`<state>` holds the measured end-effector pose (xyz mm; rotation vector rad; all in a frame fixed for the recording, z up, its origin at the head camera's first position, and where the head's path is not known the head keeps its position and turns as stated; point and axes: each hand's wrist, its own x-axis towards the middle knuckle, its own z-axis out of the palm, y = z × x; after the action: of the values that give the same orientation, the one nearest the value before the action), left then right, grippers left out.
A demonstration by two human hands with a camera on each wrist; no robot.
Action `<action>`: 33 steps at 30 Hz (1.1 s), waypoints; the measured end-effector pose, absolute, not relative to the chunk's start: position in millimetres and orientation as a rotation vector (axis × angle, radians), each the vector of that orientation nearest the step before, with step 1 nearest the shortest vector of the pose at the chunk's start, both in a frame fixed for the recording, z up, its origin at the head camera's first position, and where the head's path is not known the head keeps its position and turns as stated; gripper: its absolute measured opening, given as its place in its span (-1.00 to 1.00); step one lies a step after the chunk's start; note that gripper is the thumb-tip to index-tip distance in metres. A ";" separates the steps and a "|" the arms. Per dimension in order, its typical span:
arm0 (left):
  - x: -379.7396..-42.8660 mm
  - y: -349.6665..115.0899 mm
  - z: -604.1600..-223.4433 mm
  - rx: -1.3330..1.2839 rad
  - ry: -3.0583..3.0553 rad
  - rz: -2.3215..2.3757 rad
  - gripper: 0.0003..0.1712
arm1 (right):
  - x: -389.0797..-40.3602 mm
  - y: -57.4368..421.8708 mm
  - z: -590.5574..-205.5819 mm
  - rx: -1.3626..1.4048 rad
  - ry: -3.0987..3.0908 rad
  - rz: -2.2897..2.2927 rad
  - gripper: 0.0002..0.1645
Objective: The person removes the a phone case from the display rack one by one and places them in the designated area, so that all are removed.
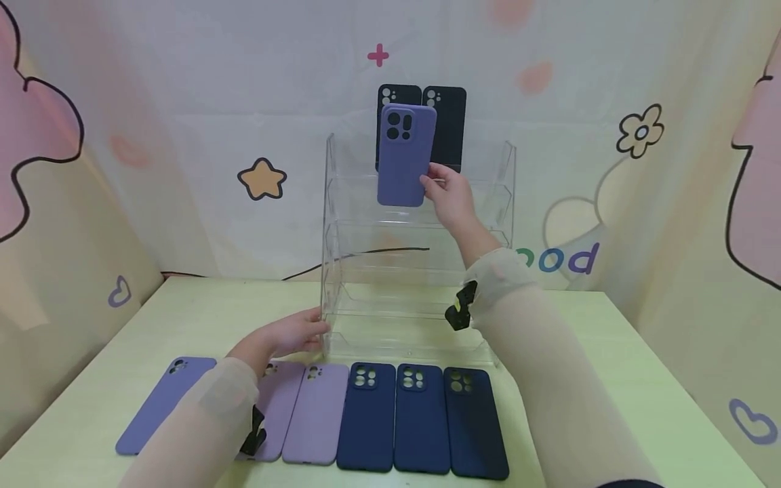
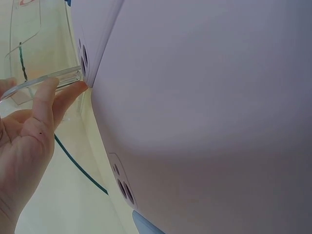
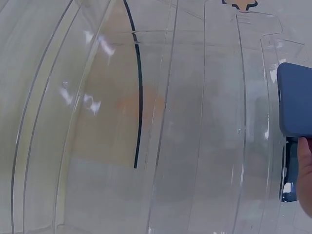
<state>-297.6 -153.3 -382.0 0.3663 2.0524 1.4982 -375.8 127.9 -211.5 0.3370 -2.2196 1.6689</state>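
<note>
My right hand [image 1: 453,196] pinches a violet phone case [image 1: 403,163] by its lower right edge, thumb in front. The case is upright, its camera cutouts at the top, before the upper tier of a clear tiered display rack [image 1: 409,352]. It partly covers two black phone cases [image 1: 450,129] standing on that tier. In the right wrist view, the held case [image 3: 296,100] shows only in part, at the right edge. Low on the rack's left side, my left hand [image 1: 293,333] grips the clear side panel [image 2: 63,80], as the left wrist view shows.
Along the table's front lie a violet case [image 1: 165,410], lilac cases [image 1: 314,413], two navy cases [image 1: 366,427] and a darker one [image 1: 478,427], close before the rack. My left forearm covers part of the row. A printed cloth [image 1: 262,122] hangs behind.
</note>
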 end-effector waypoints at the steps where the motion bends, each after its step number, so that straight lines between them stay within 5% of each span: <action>1: -298.0 -152.9 -381.9 0.359 2.047 1.505 -0.35 | -374.1 129.1 -210.8 0.333 -2.224 1.681 -0.58; 33: -295.4 -151.6 -380.4 0.317 2.068 1.497 -0.34 | -322.7 153.4 -251.5 0.382 -2.492 1.691 -0.57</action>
<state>-295.4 -151.6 -380.4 0.3168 2.0682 1.4968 -322.7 153.4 -251.5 0.3823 -2.4916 1.6914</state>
